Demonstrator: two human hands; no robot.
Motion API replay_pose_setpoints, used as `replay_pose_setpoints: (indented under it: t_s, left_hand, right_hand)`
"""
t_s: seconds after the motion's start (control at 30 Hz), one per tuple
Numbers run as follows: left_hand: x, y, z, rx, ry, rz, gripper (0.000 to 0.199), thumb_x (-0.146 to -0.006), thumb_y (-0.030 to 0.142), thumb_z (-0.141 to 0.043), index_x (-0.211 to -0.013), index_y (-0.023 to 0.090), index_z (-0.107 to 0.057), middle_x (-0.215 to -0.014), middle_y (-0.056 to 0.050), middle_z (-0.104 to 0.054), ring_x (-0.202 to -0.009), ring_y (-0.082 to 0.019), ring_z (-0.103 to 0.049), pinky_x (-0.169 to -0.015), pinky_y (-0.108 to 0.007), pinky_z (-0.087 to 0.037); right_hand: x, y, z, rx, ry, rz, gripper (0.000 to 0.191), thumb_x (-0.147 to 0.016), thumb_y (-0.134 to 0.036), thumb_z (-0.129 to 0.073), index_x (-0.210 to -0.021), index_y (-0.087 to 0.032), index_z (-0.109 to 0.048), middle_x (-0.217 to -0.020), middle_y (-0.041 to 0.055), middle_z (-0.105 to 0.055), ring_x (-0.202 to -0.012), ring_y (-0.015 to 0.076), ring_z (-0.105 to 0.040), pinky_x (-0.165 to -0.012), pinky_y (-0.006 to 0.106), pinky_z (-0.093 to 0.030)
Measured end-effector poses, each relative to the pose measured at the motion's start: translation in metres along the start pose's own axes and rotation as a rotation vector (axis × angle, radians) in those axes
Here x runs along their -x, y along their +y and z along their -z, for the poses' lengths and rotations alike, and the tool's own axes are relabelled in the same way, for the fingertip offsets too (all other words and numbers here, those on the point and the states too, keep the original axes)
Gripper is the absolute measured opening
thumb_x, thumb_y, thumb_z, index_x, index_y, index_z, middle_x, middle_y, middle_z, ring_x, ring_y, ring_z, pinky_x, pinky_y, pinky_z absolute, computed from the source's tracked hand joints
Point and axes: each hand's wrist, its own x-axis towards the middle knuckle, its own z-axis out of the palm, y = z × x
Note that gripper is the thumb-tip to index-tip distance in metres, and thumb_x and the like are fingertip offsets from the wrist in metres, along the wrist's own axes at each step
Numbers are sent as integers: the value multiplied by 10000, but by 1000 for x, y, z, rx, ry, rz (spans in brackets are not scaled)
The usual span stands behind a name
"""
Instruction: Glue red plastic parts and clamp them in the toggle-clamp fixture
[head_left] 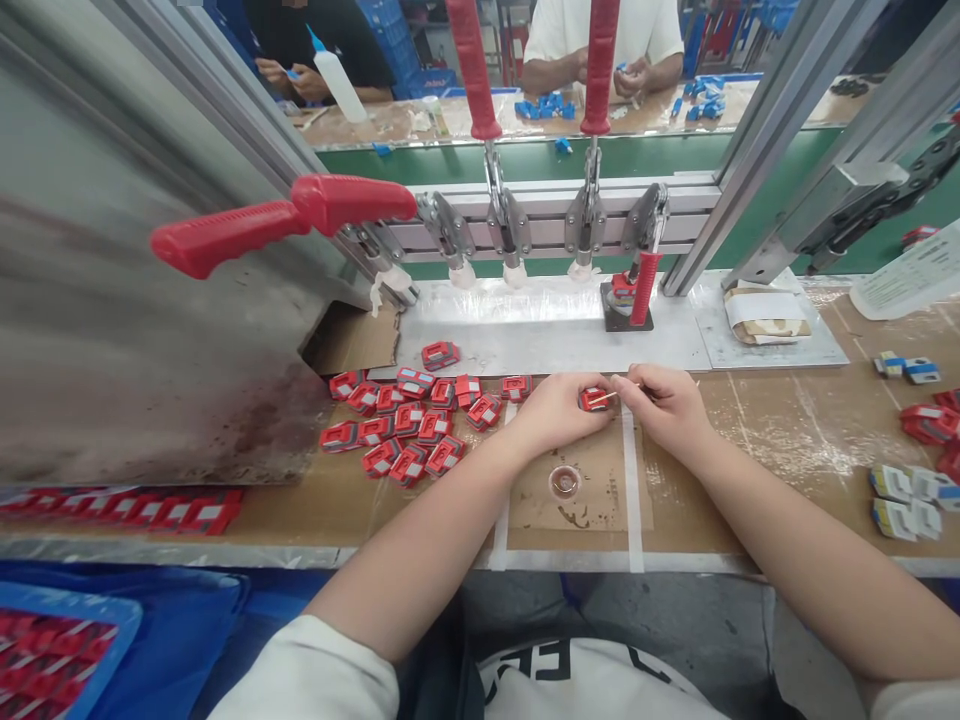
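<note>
My left hand [556, 410] is closed around a small red plastic part [592, 400] over the front of the bench. In my right hand [666, 408] a thin pale stick [607, 397] is pinched, its tip at the red part. My right fingers hide the rest of the stick. Just below my hands is a small round dish [565, 483] with clear liquid, on a stained piece of cardboard [529, 510]. To the left of my left hand lie several loose red-and-grey parts [409, 418].
Red-handled toggle clamps [514, 235] line a metal frame behind my hands; one handle [646, 288] is down over a black block [611, 318]. Yellow-white parts [892, 483] and a bottle [911, 275] sit right. A blue crate [124, 610] stands lower left. Two people work opposite.
</note>
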Motion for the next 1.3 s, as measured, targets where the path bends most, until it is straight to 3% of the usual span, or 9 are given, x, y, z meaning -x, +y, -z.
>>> replay_pose_setpoints:
  t_s: [0.53, 0.77, 0.93, 1.0, 1.17, 1.3]
  left_hand:
    - [-2, 1, 3, -7, -36, 75, 178, -769, 273, -667, -908, 215, -760, -830, 2, -739, -785, -190, -651, -743, -289, -485]
    - [-3, 1, 2, -21, -29, 43, 170, -778, 258, -664, -910, 207, -757, -828, -2, -742, -806, -194, -661, -718, -278, -478]
    - [-3, -1, 1, -6, -16, 28, 178, -803, 270, -680, -947, 212, -767, -893, -11, -766, -849, -197, -677, -745, -274, -490]
    - [-3, -3, 1, -1, -20, 6, 182, -804, 267, -692, -960, 217, -770, -900, -7, -769, -849, -192, -680, -775, -279, -498]
    - [-3, -4, 1, 19, -35, -38, 175, -813, 215, -682, -959, 230, -778, -1004, -5, -784, -955, -207, -700, -865, -296, -513]
    - [-3, -5, 0, 19, -21, -31, 195, -814, 216, -687, -981, 244, -785, -1016, 2, -790, -968, -211, -708, -864, -297, -520]
  right_hand:
    - [1, -4, 2, 181, 145, 79, 468, -1010, -353, -562, -608, -208, -372, -550, -41, -376, -518, 97, -317, -522, 270, -261]
    - [2, -5, 4, 236, 129, 164, 432, -959, -246, -569, -597, -216, -335, -530, -50, -330, -498, 98, -296, -506, 271, -263]
    - [6, -16, 6, 149, 115, 148, 419, -959, -263, -580, -594, -221, -380, -515, -43, -370, -480, 104, -332, -500, 275, -279]
    - [8, -22, 4, 46, 20, 179, 392, -971, -259, -581, -612, -220, -426, -528, -36, -423, -486, 106, -383, -509, 268, -310]
    - [17, -29, -9, -92, -377, 366, 381, -996, -219, -583, -646, -218, -431, -560, -44, -445, -520, 103, -400, -534, 262, -306]
    - [20, -28, -17, -10, -505, 421, 405, -1018, -217, -557, -644, -218, -404, -579, -44, -436, -537, 107, -390, -538, 280, -260]
